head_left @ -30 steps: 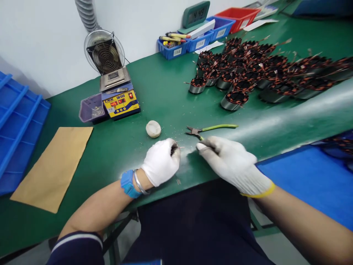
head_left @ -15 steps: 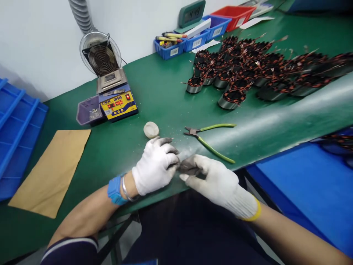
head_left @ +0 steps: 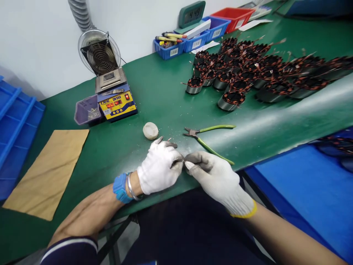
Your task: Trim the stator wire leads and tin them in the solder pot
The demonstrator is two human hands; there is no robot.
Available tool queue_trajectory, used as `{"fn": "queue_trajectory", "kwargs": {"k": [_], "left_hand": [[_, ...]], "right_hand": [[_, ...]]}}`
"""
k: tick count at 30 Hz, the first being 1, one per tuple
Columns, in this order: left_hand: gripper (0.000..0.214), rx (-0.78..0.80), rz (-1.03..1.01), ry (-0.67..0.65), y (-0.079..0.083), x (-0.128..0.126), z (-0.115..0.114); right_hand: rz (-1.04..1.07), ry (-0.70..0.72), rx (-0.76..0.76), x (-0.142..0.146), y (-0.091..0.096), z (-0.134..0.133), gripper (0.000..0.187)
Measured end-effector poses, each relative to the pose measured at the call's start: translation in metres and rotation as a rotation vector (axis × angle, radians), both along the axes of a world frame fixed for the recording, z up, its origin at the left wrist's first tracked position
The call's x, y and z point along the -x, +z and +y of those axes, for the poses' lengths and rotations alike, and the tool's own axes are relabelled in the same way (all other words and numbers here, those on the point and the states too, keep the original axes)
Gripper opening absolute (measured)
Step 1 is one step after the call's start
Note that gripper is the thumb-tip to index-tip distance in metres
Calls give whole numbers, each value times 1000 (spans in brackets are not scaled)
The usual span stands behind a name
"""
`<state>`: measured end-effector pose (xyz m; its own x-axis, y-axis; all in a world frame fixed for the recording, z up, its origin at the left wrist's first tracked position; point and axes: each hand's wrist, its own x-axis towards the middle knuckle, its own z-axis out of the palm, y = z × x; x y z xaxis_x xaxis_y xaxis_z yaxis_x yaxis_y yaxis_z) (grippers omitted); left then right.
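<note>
My left hand [head_left: 161,167], in a white glove with darkened fingertips, is closed, its fingers curled above the green bench. A thin reddish tip [head_left: 169,139] shows beside its fingers. My right hand [head_left: 213,176], also gloved, pinches thumb and forefinger together right against the left fingertips. Whatever lies between the two hands is too small and hidden to name. Diagonal cutters [head_left: 193,131] with green handles lie with jaws apart, just beyond my right hand. A small round whitish dish [head_left: 150,130] sits beyond my left hand, with tiny scraps scattered near it.
Several wound motor stators [head_left: 231,99] crowd the right rear of the bench [head_left: 154,88]. At left are a yellow soldering pot [head_left: 118,106], a purple tray [head_left: 86,110], brown card [head_left: 46,173] and a blue crate [head_left: 16,136]. Blue bins [head_left: 169,51] line the wall.
My left hand has shifted slightly right, and its fingertips meet my right hand's. The right thumb and forefinger have closed into a tighter pinch. The cutters stay put.
</note>
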<state>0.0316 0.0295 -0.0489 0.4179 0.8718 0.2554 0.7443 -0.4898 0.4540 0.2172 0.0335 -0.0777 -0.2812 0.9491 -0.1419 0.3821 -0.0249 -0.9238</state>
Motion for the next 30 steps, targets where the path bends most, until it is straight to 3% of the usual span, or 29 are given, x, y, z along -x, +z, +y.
{"fn": "queue_trajectory", "kwargs": {"k": [3,5,8,10,12,13,17,18,19,20,24,26,28,30], "left_hand": [[13,15,-8,45,1,-3,-2],[13,29,-19,57,2,-4,-3],[12,25,-18,50,3,-4,-2],[13,3,-6,38,2,-3,-1],[16,-16,6,40,1,-3,-1],[16,-24,9,45,0,-3,-1],[15,-70,11,41,-3,-3,-3],[15,-79,8,40,-3,-3,-3],[15,-80,6,40,-3,-3,-3],[15,-74,4,39,-3,-3,-3],[15,-48,4,24,0,-3,-2],[15,-42,7,22,1,-3,-1],[15,-47,6,23,0,-3,-1],[15,-80,-5,20,-2,-3,-2]], "right_hand": [[-81,-11,-68,-1,0,-5,19],[-174,45,-355,-5,0,-7,17],[-259,212,-903,-15,0,-2,14],[-323,283,-1098,-17,1,6,20],[-378,285,-1061,-14,2,12,17],[-370,268,-940,-11,2,13,15],[-73,250,-92,0,5,14,22],[-20,274,38,0,6,14,23],[-22,287,62,-2,7,14,22],[-76,285,-29,-5,8,15,21],[-393,353,-861,-20,9,23,18],[-422,436,-1036,-22,7,26,21],[-377,413,-872,-18,6,25,19],[-232,354,-463,-11,5,21,20]]}}
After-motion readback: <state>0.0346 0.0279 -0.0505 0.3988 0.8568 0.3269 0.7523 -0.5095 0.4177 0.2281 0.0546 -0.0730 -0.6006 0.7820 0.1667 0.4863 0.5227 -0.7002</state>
